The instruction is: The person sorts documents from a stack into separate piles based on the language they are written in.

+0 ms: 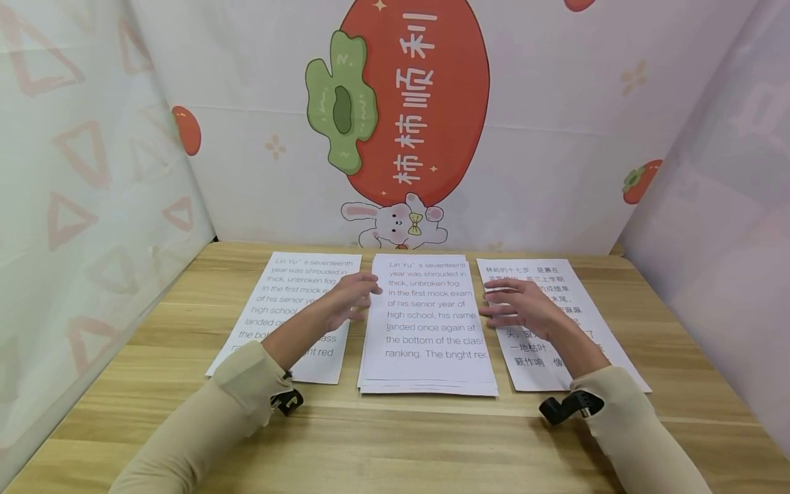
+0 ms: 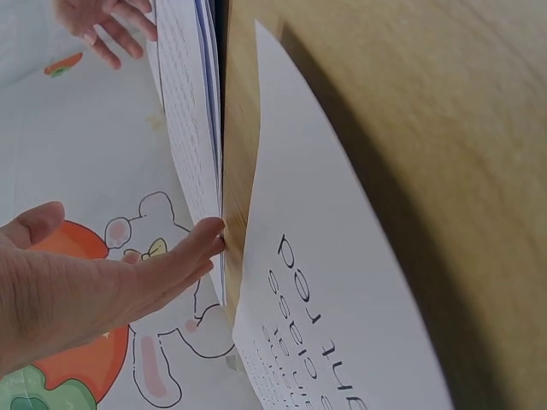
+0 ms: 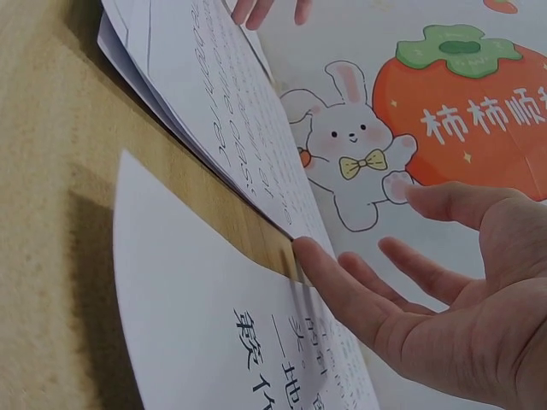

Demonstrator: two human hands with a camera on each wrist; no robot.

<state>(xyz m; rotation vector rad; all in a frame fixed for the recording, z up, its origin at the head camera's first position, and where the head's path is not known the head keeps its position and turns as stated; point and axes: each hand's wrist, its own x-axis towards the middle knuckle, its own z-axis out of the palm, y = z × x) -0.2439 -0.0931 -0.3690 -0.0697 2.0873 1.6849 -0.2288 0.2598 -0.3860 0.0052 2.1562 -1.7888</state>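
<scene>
A stack of white printed sheets (image 1: 426, 322) with English text lies in the middle of the table, its edges slightly uneven. My left hand (image 1: 348, 302) is at the stack's left edge, fingers extended and thumb raised in the left wrist view. On the other side my right hand (image 1: 521, 305) hovers over the right paper, its relaxed fingers pointing at the stack's right edge. Neither hand grips anything. Left of the stack lies another English page (image 1: 296, 302), partly covered by my left forearm. The right paper (image 1: 537, 363) bears Chinese text, and my right hand hides part of it.
All the papers lie on a wooden table (image 1: 401, 446). A white backdrop with a large persimmon drawing (image 1: 444, 103) and a cartoon rabbit (image 1: 398, 223) stands behind it. Pale curtains (image 1: 80, 171) close in the sides. Narrow strips of wood separate the papers.
</scene>
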